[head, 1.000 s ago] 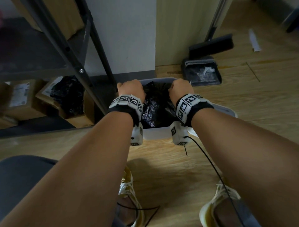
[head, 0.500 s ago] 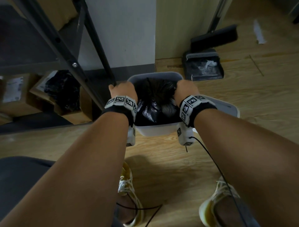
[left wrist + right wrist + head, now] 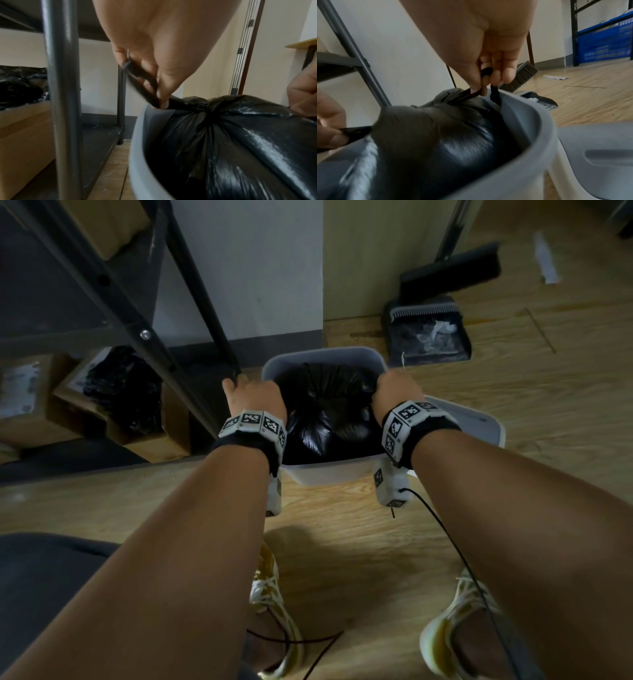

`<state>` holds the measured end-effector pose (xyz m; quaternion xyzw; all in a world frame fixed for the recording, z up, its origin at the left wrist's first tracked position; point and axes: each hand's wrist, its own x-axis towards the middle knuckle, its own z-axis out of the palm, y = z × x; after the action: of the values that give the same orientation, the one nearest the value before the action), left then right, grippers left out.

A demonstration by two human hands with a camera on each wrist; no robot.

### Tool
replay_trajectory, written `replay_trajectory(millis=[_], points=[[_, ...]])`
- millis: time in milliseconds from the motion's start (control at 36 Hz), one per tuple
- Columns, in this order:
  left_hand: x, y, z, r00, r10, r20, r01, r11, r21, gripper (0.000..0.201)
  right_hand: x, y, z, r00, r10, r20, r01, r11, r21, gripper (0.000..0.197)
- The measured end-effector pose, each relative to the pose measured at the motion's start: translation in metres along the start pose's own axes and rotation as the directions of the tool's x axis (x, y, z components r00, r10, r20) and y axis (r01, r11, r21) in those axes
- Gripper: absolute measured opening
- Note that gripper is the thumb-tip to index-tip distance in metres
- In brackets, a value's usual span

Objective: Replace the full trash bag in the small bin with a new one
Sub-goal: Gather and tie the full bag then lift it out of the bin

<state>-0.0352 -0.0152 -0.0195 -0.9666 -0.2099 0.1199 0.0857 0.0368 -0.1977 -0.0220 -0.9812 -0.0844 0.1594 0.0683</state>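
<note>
A full black trash bag (image 3: pixel 327 412) sits in a small grey bin (image 3: pixel 329 474) on the wooden floor. Its top is gathered into a knot (image 3: pixel 208 106) at the middle. My left hand (image 3: pixel 251 397) is at the bin's left rim and pinches a black strip of the bag (image 3: pixel 142 83), pulled taut to the left. My right hand (image 3: pixel 397 388) is at the right rim, fingers curled round another black strip (image 3: pixel 488 83). In the right wrist view the bag (image 3: pixel 436 135) bulges above the rim (image 3: pixel 539 121).
A dark metal shelf leg (image 3: pixel 202 299) stands close to my left hand. Cardboard boxes (image 3: pixel 120 405) holding black plastic sit under the shelf. The bin's grey lid (image 3: pixel 472 422) lies at the right. A dustpan (image 3: pixel 428 333) and broom (image 3: pixel 452 268) stand behind. My shoes (image 3: pixel 274 611) are near.
Both hands have moved apart from over the bag to the bin's left and right rims, drawing the bag's strips outward. More of the gathered bag top shows between them.
</note>
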Motion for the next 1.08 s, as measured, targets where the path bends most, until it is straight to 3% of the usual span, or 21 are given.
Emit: replay_trajectory(millis=[83, 222, 333, 472, 611, 722, 778, 861, 917, 972, 1083], points=[[0.003, -0.005, 0.002, 1.000, -0.001, 0.028, 0.001, 1.000, -0.024, 0.019, -0.004, 0.001, -0.003, 0.997, 0.018, -0.077, -0.014, 0.998, 0.056, 0.031], [0.007, -0.015, -0.011, 0.998, -0.053, 0.027, 0.058, 0.963, -0.264, 0.028, -0.010, -0.006, -0.022, 0.998, -0.027, -0.064, 0.034, 0.993, 0.117, 0.033], [0.006, -0.019, -0.038, 0.998, -0.061, 0.012, 0.059, 0.864, -0.501, 0.024, -0.016, -0.012, -0.040, 0.995, -0.094, -0.022, 0.096, 0.982, 0.160, 0.039], [0.002, -0.017, -0.063, 0.999, 0.024, -0.026, -0.035, 0.729, -0.684, 0.022, -0.024, -0.016, -0.049, 0.978, -0.191, -0.084, 0.206, 0.948, 0.241, 0.033], [-0.005, -0.008, -0.071, 0.996, 0.032, -0.079, -0.080, 0.660, -0.747, 0.022, -0.027, -0.027, -0.054, 0.964, -0.245, -0.103, 0.264, 0.926, 0.270, 0.036], [-0.012, 0.000, -0.076, 0.995, 0.014, -0.100, -0.091, 0.543, -0.835, 0.013, -0.028, -0.036, -0.054, 0.951, -0.281, -0.130, 0.308, 0.897, 0.318, 0.037], [-0.014, 0.003, -0.079, 0.995, 0.027, -0.091, -0.092, 0.503, -0.860, 0.003, -0.028, -0.041, -0.055, 0.947, -0.294, -0.127, 0.320, 0.882, 0.345, 0.029], [-0.010, 0.007, -0.080, 0.995, 0.044, -0.093, -0.103, 0.476, -0.873, 0.007, -0.028, -0.045, -0.056, 0.941, -0.313, -0.128, 0.339, 0.869, 0.361, 0.008], [-0.007, 0.008, -0.080, 0.992, 0.077, -0.101, -0.125, 0.458, -0.880, 0.011, -0.026, -0.045, -0.054, 0.940, -0.306, -0.153, 0.342, 0.851, 0.399, 0.016], [-0.006, 0.009, -0.079, 0.989, 0.112, -0.101, -0.141, 0.449, -0.882, 0.012, -0.027, -0.044, -0.055, 0.938, -0.302, -0.171, 0.347, 0.834, 0.430, 0.011], [-0.008, 0.011, -0.081, 0.987, 0.129, -0.097, -0.143, 0.427, -0.893, 0.012, -0.028, -0.042, -0.057, 0.918, -0.332, -0.217, 0.393, 0.834, 0.387, 0.025]])
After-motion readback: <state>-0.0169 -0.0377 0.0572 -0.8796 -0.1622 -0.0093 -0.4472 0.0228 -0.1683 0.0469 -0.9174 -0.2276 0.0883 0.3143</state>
